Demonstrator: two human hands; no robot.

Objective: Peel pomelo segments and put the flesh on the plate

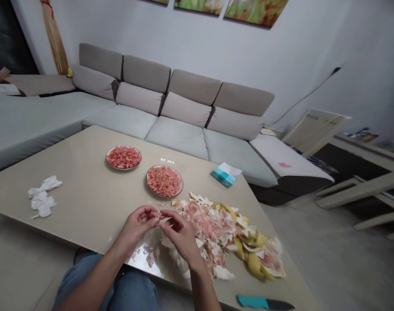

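Observation:
Over the near edge of the table, my left hand [141, 222] is closed, its thumb and fingertips pinching a small pink piece of pomelo flesh [158, 214]. My right hand [180, 233] comes in from the right with curved fingers. Its index fingertip meets the piece, while its thumb stays apart below. Beside and under my right hand spreads a heap of pinkish pomelo membrane [212, 224] and white scraps, with thick yellow pomelo peel [255, 261] at its right. Beyond my hands, a dark-rimmed plate [147, 183] holds pink flesh pieces. A second plate [106, 160], farther back left, is filled likewise.
A knife [253, 301] with a teal handle lies at the table's [77, 190] near right. Crumpled white tissues [43, 198] are at the left, a blue tissue pack [224, 176] at the far right. A grey sofa [174, 134] stands behind the table.

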